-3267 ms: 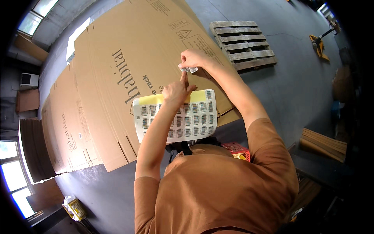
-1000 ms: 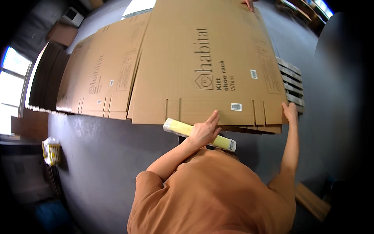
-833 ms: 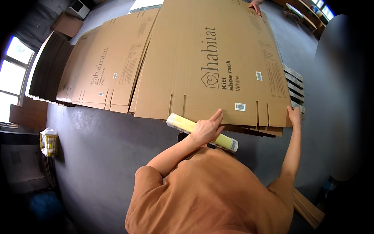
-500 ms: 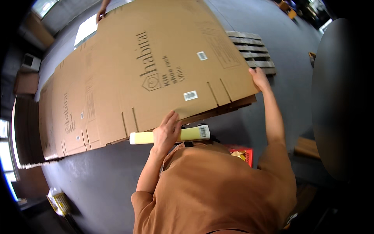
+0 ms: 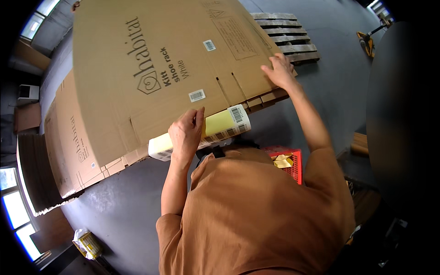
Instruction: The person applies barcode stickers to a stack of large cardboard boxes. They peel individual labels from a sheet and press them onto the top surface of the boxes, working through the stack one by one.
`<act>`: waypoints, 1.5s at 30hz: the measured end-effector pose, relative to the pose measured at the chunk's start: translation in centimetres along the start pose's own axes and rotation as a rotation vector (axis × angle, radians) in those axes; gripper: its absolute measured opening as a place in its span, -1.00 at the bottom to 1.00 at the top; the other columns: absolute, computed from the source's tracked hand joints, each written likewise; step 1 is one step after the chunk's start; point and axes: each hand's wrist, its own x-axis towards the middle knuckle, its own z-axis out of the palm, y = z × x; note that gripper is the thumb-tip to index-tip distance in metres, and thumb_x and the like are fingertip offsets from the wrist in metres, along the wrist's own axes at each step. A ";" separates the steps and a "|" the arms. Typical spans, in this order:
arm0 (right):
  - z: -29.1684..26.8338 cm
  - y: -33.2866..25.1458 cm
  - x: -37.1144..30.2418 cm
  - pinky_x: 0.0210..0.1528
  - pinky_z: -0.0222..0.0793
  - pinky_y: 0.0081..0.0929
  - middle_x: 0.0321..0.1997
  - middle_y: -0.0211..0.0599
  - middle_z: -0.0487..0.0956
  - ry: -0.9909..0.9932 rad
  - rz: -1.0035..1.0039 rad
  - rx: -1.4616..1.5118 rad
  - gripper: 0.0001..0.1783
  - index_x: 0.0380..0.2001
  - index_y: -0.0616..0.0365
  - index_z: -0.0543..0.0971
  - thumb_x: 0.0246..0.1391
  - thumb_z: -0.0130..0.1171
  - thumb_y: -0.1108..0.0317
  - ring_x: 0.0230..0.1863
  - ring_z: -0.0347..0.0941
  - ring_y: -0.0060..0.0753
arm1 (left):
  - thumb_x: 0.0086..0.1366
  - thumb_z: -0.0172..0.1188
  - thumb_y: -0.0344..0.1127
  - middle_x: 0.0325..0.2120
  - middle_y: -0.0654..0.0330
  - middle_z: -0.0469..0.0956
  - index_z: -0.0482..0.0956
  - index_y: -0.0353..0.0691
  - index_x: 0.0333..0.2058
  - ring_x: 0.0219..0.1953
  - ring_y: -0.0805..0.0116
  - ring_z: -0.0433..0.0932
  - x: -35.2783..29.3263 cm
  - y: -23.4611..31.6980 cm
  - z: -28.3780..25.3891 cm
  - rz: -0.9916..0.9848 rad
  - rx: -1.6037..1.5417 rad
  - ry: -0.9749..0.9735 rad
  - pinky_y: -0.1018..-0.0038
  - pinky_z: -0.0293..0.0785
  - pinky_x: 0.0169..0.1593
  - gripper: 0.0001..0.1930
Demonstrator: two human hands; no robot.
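Observation:
A flattened cardboard carton point(image 5: 110, 87), brown with dark print and small white barcode labels, lies over a stack of similar flat cartons. My left hand point(image 5: 185, 130) is closed at its near edge, around a folded yellow-and-white sheet of barcode labels point(image 5: 224, 123). Part of that sheet is hidden behind the hand, and the fingertips are close to the carton's edge. At the carton's right end, my right hand point(image 5: 280, 72) rests with thumb and fingers apart on the board. Another person's hand point(image 5: 75, 5) shows at the far left corner of the carton.
Beyond the carton stands a wooden pallet point(image 5: 293, 39) on the grey floor. A red crate point(image 5: 298, 167) with yellow pieces is close by my right side. More flat cartons point(image 5: 34, 169) are stacked at the left. A yellow pallet jack point(image 5: 365, 43) is far right.
The top carton has shifted left and its far side has risen, showing more of the cartons beneath. My right hand's fingers have spread. The label sheet has tilted, showing more barcodes.

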 end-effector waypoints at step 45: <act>10.0 -9.4 18.2 0.27 0.00 0.05 0.14 -0.27 0.38 -0.217 -0.386 0.382 -0.77 -0.27 -0.03 0.66 0.08 0.14 0.16 0.26 0.15 -0.04 | 0.31 -0.04 0.26 -0.36 0.03 0.65 0.00 0.29 0.39 -0.28 0.03 0.65 18.6 0.6 11.8 -0.029 0.467 -0.625 0.12 0.53 -0.20 -0.27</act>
